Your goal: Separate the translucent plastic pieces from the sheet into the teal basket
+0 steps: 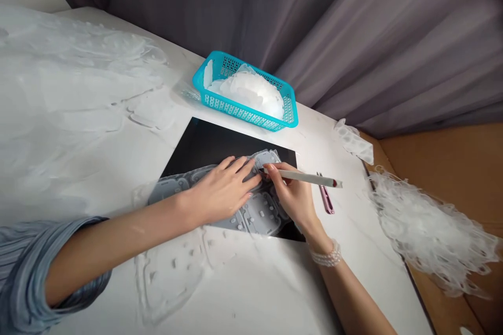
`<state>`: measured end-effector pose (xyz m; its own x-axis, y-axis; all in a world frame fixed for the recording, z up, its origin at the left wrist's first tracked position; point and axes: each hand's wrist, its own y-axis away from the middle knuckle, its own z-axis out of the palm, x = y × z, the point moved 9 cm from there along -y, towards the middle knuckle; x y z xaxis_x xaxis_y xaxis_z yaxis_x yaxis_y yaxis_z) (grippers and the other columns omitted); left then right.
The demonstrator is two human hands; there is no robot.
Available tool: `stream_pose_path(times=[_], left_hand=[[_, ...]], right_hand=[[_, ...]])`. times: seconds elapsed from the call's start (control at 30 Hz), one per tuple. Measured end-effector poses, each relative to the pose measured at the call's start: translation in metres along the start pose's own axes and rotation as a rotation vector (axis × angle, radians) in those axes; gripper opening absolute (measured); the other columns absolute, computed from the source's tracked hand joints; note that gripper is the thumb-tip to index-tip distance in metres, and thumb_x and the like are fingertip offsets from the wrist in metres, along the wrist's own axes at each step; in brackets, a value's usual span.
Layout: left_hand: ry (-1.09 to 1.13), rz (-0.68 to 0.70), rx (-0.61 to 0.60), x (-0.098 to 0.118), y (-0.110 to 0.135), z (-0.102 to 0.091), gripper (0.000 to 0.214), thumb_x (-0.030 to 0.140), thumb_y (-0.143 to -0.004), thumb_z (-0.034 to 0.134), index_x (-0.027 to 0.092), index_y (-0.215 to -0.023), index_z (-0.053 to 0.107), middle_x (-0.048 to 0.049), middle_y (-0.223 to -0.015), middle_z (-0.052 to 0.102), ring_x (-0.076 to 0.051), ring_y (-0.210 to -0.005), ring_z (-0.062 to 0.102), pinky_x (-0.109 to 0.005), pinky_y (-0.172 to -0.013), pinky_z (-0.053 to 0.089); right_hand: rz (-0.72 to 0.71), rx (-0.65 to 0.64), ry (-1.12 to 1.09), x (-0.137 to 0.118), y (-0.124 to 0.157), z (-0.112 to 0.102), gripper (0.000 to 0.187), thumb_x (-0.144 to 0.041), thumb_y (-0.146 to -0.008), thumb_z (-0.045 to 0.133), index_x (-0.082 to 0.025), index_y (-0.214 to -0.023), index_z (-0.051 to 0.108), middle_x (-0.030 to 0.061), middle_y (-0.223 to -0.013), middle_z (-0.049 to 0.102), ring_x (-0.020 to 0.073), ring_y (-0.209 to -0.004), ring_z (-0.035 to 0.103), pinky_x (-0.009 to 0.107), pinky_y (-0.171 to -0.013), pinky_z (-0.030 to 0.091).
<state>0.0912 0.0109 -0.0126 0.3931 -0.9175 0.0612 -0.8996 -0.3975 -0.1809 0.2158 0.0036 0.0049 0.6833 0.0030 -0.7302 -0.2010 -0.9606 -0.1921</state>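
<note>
A translucent moulded sheet (259, 213) with rounded panels and small raised bumps lies partly over a black mat (223, 142) and runs off it onto the white table. My left hand (222, 191) rests flat on this sheet, fingers spread. Close beside it, my right hand (293, 191) grips a slim pen-like tool (310, 177) with a whitish barrel. The tool's dark tip is at the sheet near my left fingertips; whether it is a pen or a craft knife I cannot tell. Just right of my right hand lie small pink thread snips (326, 200).
A turquoise basket (245, 114) behind the mat holds a pile of white translucent pieces (251, 89). More clear sheets (78, 89) cover the table's left side. Translucent scraps (428, 230) heap over the right edge, near a brown cardboard box (444, 172). A grey curtain (236, 5) hangs behind.
</note>
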Motion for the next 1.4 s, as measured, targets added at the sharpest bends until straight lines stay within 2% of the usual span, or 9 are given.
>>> stream_pose_path(times=[0.4, 0.63, 0.87, 1.0, 1.13, 1.33, 1.4], left_hand=[[-0.101, -0.007, -0.025, 0.004, 0.001, -0.008, 0.044, 0.030, -0.102, 0.034, 0.015, -0.140, 0.049, -0.0217, -0.148, 0.047, -0.035, -0.135, 0.046, -0.051, -0.107, 0.037], [-0.112, -0.016, -0.017, 0.004, 0.002, -0.008, 0.041, 0.030, -0.102, 0.033, 0.015, -0.135, 0.053, -0.0229, -0.148, 0.047, -0.035, -0.134, 0.047, -0.050, -0.105, 0.038], [-0.127, 0.001, 0.005, 0.005, 0.002, -0.010, 0.040, 0.030, -0.101, 0.034, 0.015, -0.131, 0.054, -0.0240, -0.146, 0.048, -0.036, -0.132, 0.048, -0.051, -0.104, 0.038], [-0.120, -0.008, 0.000, 0.005, 0.003, -0.008, 0.041, 0.031, -0.101, 0.034, 0.015, -0.134, 0.053, -0.0223, -0.147, 0.048, -0.035, -0.132, 0.048, -0.052, -0.105, 0.038], [-0.129, -0.017, -0.003, 0.005, 0.004, -0.004, 0.048, 0.032, -0.102, 0.030, 0.008, -0.136, 0.053, -0.0222, -0.148, 0.047, -0.034, -0.136, 0.044, -0.053, -0.107, 0.036], [-0.117, -0.021, 0.026, 0.003, 0.004, -0.002, 0.047, 0.032, -0.102, 0.030, 0.009, -0.132, 0.058, -0.0219, -0.148, 0.048, -0.033, -0.136, 0.044, -0.055, -0.107, 0.036], [-0.107, -0.022, 0.033, 0.003, 0.004, -0.002, 0.047, 0.033, -0.102, 0.030, 0.009, -0.132, 0.058, -0.0215, -0.150, 0.046, -0.033, -0.136, 0.044, -0.055, -0.107, 0.036]], right_hand=[[-0.260, 0.034, 0.188, -0.030, -0.004, 0.010, 0.019, -0.023, -0.098, 0.052, -0.016, -0.092, 0.069, 0.0055, -0.084, 0.072, 0.0161, -0.072, 0.065, 0.029, -0.067, 0.050], [-0.183, -0.027, 0.287, -0.035, 0.013, -0.001, 0.020, -0.021, -0.097, 0.053, -0.015, -0.084, 0.067, 0.0036, -0.071, 0.068, 0.0141, -0.060, 0.059, 0.028, -0.056, 0.046], [-0.337, 0.031, 0.266, -0.037, 0.018, 0.006, 0.016, -0.015, -0.097, 0.052, -0.017, -0.092, 0.067, 0.0072, -0.089, 0.072, 0.0167, -0.080, 0.068, 0.031, -0.070, 0.056], [-0.435, 0.047, 0.361, -0.035, 0.021, 0.015, 0.017, -0.014, -0.098, 0.051, -0.017, -0.101, 0.067, 0.0098, -0.098, 0.070, 0.0180, -0.089, 0.069, 0.033, -0.077, 0.058], [-0.505, 0.021, 0.438, -0.034, 0.026, 0.021, 0.019, -0.014, -0.098, 0.050, -0.014, -0.110, 0.065, 0.0144, -0.105, 0.067, 0.0216, -0.095, 0.066, 0.037, -0.082, 0.058], [-0.543, -0.052, 0.486, -0.038, 0.021, 0.030, 0.023, -0.016, -0.100, 0.047, -0.012, -0.112, 0.066, 0.0139, -0.096, 0.069, 0.0230, -0.092, 0.065, 0.038, -0.080, 0.057], [-0.530, -0.039, 0.526, -0.037, 0.018, 0.031, 0.024, -0.017, -0.100, 0.047, -0.012, -0.113, 0.067, 0.0140, -0.095, 0.069, 0.0237, -0.093, 0.066, 0.038, -0.080, 0.058]])
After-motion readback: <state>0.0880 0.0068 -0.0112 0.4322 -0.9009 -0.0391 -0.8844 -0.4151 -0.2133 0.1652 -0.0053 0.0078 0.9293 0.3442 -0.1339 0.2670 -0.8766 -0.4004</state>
